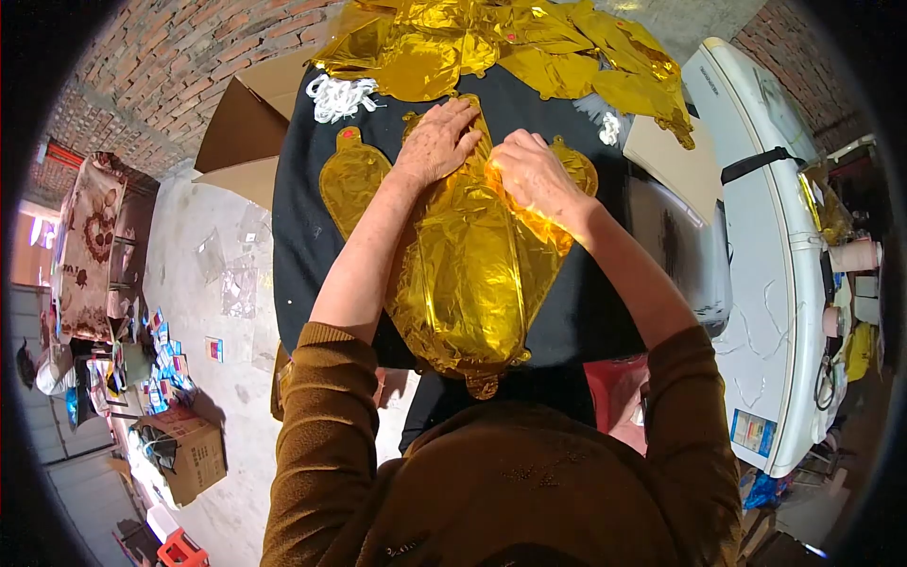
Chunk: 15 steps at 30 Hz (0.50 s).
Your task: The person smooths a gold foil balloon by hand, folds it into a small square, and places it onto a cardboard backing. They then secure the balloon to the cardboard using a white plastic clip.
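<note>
A flat gold foil balloon [463, 283] lies on the black-covered table in front of me, its small tail pointing toward my body. My left hand [439, 144] rests on its far end, fingers stretched out over the foil. Beside it, my right hand [537, 175] is closed on the balloon's right edge, where the foil is creased and lifted; its fingertips are partly hidden. Parts of the gold foil show on both sides, including a rounded lobe with a red dot [351, 175] at left.
More gold foil balloons [425, 61] are heaped at the table's far edge. White string bundles [340, 96] lie at the far left, with a smaller one [609, 128] at right. An open cardboard box [248, 132] stands left, and a white appliance [770, 255] right.
</note>
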### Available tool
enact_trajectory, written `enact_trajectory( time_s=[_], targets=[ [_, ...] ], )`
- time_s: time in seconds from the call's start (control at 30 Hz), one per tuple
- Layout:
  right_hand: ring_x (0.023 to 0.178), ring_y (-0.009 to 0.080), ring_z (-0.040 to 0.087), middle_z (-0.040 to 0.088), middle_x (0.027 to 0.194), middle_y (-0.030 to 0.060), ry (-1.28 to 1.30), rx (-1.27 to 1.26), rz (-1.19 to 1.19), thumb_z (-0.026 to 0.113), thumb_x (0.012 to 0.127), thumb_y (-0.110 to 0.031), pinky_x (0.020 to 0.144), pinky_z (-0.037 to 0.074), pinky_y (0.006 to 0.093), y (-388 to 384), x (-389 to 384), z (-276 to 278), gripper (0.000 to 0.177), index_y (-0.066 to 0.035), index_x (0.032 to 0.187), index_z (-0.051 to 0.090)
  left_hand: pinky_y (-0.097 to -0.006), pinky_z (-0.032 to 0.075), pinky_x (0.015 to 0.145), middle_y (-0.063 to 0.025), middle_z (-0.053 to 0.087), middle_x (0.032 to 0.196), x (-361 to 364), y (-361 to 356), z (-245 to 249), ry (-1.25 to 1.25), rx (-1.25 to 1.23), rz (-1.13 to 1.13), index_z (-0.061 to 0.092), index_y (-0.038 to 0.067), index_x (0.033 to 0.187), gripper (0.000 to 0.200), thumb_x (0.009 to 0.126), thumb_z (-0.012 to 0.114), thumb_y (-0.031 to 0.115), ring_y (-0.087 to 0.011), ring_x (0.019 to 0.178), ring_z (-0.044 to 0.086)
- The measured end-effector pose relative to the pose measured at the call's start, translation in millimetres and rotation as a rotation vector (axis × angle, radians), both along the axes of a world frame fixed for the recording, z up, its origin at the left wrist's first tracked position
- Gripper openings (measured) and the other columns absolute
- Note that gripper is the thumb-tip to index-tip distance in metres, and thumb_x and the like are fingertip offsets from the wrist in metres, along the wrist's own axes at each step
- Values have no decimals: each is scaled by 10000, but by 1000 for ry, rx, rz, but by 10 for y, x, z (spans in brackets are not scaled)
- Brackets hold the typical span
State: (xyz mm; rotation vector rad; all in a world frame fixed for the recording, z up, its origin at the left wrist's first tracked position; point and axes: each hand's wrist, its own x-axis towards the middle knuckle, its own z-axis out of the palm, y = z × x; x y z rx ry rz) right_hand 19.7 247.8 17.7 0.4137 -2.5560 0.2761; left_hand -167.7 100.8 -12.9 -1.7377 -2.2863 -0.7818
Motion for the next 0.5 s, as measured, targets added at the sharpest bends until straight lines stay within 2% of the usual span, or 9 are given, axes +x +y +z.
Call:
enact_trajectory(
  time_s=[0.3, 0.4, 0.43, 0.5],
  targets=[
    [1041, 289, 579, 660, 1002, 87, -66, -70, 7, 682, 815, -47, 948, 455, 410, -114, 176, 72, 117, -23, 929, 671, -447, 332, 1241, -158, 539, 1541, 29, -4, -3, 1, 35, 1, 578, 69, 1456, 488, 1046, 566, 332, -359, 1474, 439],
    [1036, 287, 581, 665, 1002, 89, -69, -65, 4, 678, 820, -51, 948, 454, 411, -121, 185, 92, 108, -20, 924, 680, -479, 309, 1243, -135, 525, 1554, 40, -15, 6, 235, -51, 66, 582, 116, 1465, 487, 1053, 547, 373, -352, 1490, 410],
    [1034, 287, 581, 666, 1002, 89, -63, -63, 5, 677, 822, -53, 947, 454, 412, -114, 178, 89, 105, -19, 922, 684, -508, 272, 1250, -113, 494, 1583, 62, -24, 20, 356, -69, 131, 567, 167, 1481, 495, 1063, 509, 425, -336, 1507, 382],
    [1029, 286, 581, 670, 1001, 90, -62, -52, 2, 679, 823, -59, 942, 454, 412, -103, 167, 80, 104, -19, 919, 691, -515, 257, 1255, -106, 479, 1596, 94, -30, 108, 461, -169, 204, 553, 184, 1488, 493, 1068, 486, 435, -329, 1509, 379]
  ],
)
